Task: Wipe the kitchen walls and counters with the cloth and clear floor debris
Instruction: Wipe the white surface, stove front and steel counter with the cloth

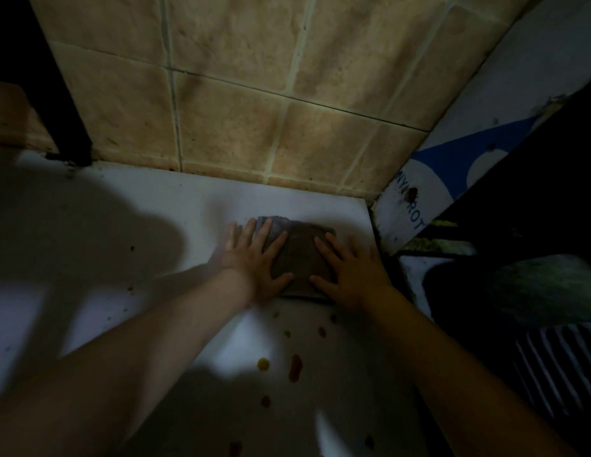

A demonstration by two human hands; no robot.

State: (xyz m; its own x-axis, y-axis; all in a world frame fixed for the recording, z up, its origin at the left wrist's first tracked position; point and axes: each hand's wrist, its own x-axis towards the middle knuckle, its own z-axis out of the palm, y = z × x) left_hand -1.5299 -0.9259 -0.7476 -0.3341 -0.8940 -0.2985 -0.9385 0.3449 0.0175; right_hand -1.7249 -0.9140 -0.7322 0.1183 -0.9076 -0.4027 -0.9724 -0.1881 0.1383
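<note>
A folded dark grey-brown cloth lies flat on the white counter, close to the tiled wall. My left hand lies on the cloth's left side with its fingers spread and straight. My right hand presses the cloth's right side, fingers also spread flat. Several yellow, orange and red spots dot the counter between my forearms, nearer to me than the cloth.
A white and blue printed board leans at the counter's right end. Beyond it lie a dark gap, a green rounded object and striped fabric. A black post stands at the left against the wall.
</note>
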